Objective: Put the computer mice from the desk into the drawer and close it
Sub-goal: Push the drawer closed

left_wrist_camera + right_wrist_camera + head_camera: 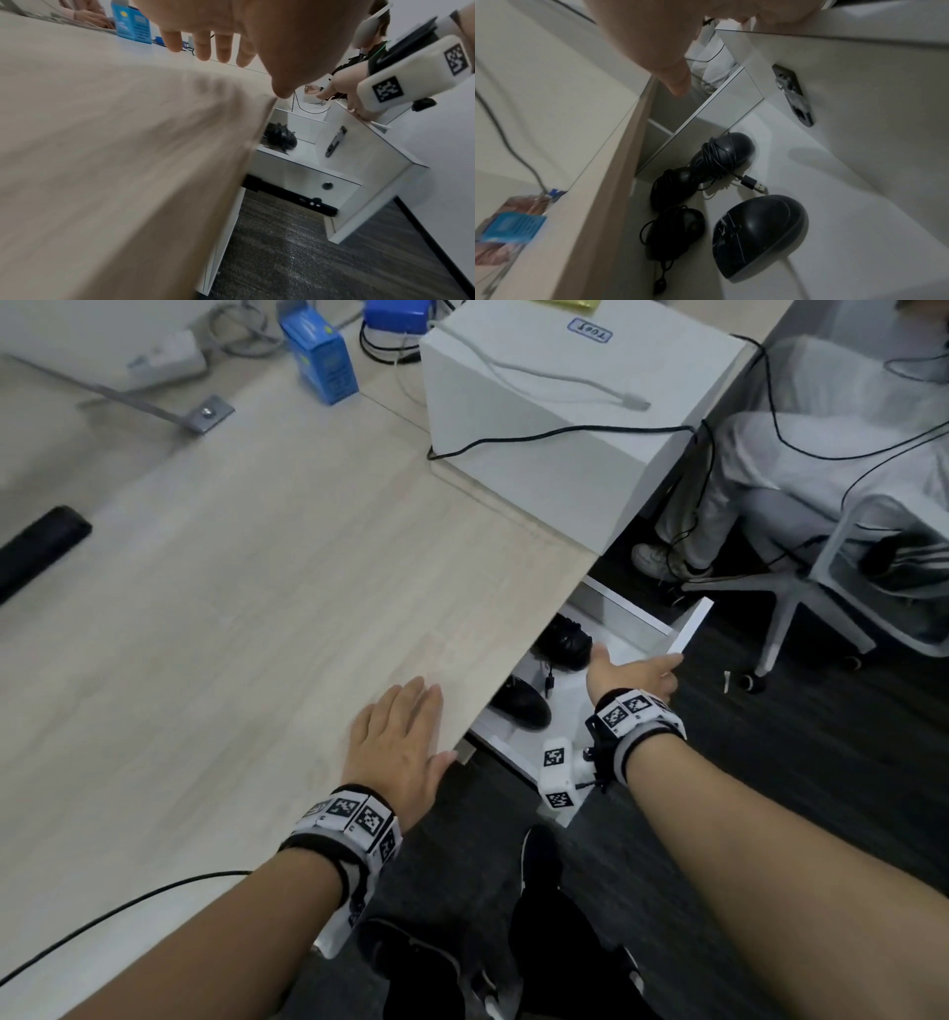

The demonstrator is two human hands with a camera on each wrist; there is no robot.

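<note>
Head view: right hand (634, 677) grips the open white laminate drawer's (690, 624) front edge at three o'clock; left hand (398, 742) rests flat, released, on the pale wooden desk (231, 588). Light black corded mice (721, 156) may slide, so the drawer should probably be pushed gently.

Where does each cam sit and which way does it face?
Head: on the head, looking forward and down at the desk; both forearms, left hand flat on the desk, right hand on the open drawer.
Left wrist: looks along the left hand's fingers over the desk edge.
Right wrist: looks down into the drawer at the mice; thumb shows.
Shared: all see the drawer.
</note>
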